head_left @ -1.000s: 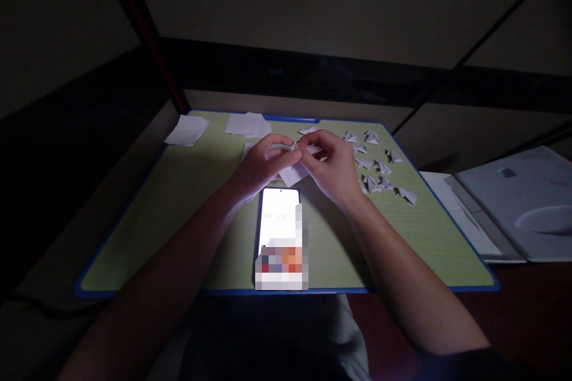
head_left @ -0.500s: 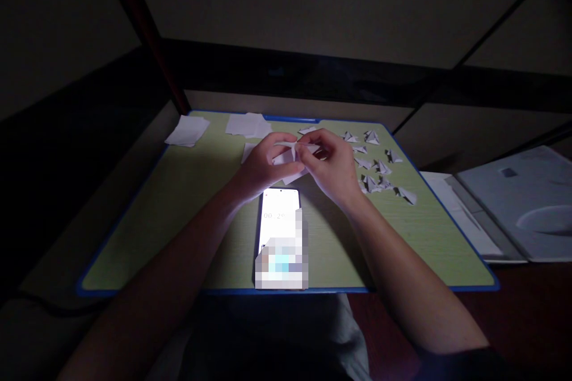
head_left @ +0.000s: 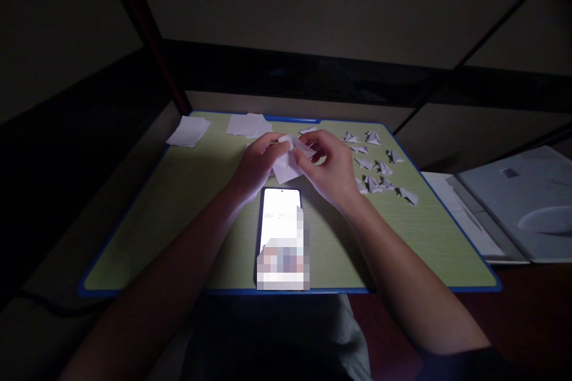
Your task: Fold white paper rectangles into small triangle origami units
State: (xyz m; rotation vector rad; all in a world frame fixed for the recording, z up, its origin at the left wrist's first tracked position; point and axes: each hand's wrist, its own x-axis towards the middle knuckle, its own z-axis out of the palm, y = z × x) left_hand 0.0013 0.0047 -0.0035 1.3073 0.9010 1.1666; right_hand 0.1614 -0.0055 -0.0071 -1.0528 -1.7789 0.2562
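Observation:
Both hands meet over the far middle of a green board with a blue rim (head_left: pixel 179 202). My left hand (head_left: pixel 257 164) and my right hand (head_left: pixel 330 166) are closed in a pinch on one small white paper sheet (head_left: pixel 286 165), partly folded, held just above the board. A lit phone (head_left: pixel 281 220) lies face up right below the hands. Several small folded paper pieces (head_left: pixel 375 169) are scattered on the board to the right of my right hand.
Flat white paper squares lie at the board's far left (head_left: pixel 188 131) and far middle (head_left: pixel 246 125). A grey folder or laptop-like slab (head_left: pixel 522 202) rests off the board at the right. A dark post (head_left: pixel 147 36) rises behind the board's far left corner. The room is dim.
The paper between my fingers has been turned and now hangs lower, showing a wider flap toward the phone. Both hands stay in the same place.

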